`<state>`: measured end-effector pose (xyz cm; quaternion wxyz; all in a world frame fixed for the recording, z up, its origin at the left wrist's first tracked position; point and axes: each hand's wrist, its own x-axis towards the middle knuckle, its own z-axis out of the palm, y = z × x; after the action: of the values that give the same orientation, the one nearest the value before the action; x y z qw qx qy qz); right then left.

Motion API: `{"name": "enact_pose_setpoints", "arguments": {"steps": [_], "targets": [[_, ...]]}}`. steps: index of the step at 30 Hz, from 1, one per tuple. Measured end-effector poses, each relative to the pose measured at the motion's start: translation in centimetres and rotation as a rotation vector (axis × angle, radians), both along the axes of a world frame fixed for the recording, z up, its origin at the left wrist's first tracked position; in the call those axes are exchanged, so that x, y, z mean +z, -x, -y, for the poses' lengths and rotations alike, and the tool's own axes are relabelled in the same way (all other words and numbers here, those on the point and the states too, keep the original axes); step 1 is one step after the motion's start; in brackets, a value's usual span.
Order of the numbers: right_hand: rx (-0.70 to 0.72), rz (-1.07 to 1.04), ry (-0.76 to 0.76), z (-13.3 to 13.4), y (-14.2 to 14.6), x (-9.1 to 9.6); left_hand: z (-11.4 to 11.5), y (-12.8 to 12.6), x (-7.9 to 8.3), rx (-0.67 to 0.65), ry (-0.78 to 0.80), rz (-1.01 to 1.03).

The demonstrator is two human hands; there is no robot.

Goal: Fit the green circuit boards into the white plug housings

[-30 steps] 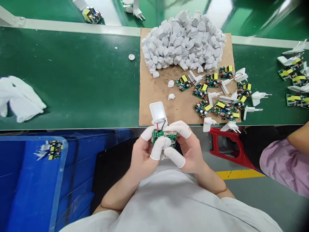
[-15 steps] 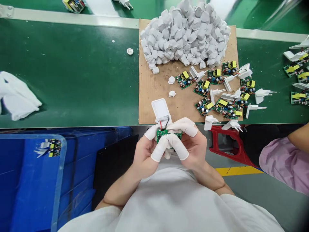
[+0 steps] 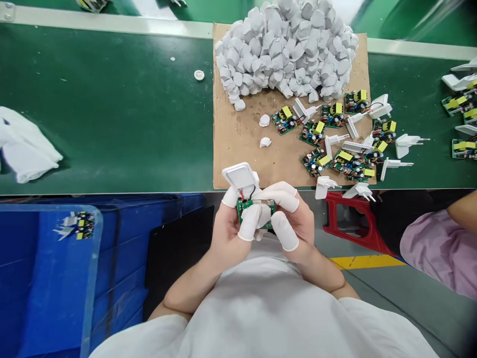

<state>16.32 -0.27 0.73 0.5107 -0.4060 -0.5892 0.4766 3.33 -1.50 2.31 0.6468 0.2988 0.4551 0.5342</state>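
Observation:
Both my hands hold a small green circuit board (image 3: 257, 206) just in front of the table edge. White finger cots cover my fingertips. My left hand (image 3: 233, 228) pinches the board's left side, thumb across its face. My right hand (image 3: 292, 219) grips its right side, index finger along the top edge. A white plug cover (image 3: 240, 176) hangs off the board by a red and a black wire and tilts left above my left fingers.
A cardboard sheet (image 3: 242, 144) on the green belt (image 3: 112, 114) carries a heap of white caps (image 3: 286, 47) and several circuit boards with plug covers (image 3: 343, 144). White cloth (image 3: 24, 146) lies far left. Blue crate (image 3: 48, 268) lower left. Another person's pink sleeve (image 3: 439, 248) is at right.
The white plug cover has tipped over to the left. My hands stay closed on the board, thumbs shifting on its face; the view has moved slightly so the table sits higher.

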Motion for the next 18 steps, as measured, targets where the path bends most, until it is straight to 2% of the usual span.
{"name": "enact_pose_setpoints", "arguments": {"steps": [5,11,15,18], "targets": [[-0.015,-0.050,0.026,0.6,0.0,0.0,0.0,0.6,0.1,-0.010,0.056,0.025],[0.106,-0.134,0.299,1.0,-0.3,1.2,0.9,1.7,0.6,-0.042,0.063,0.060],[0.103,-0.100,0.336,1.3,-0.2,1.3,1.3,1.6,0.6,0.017,0.052,0.065],[0.109,-0.108,0.353,1.3,-0.3,1.3,1.4,1.6,0.5,0.013,0.034,0.073]]}}
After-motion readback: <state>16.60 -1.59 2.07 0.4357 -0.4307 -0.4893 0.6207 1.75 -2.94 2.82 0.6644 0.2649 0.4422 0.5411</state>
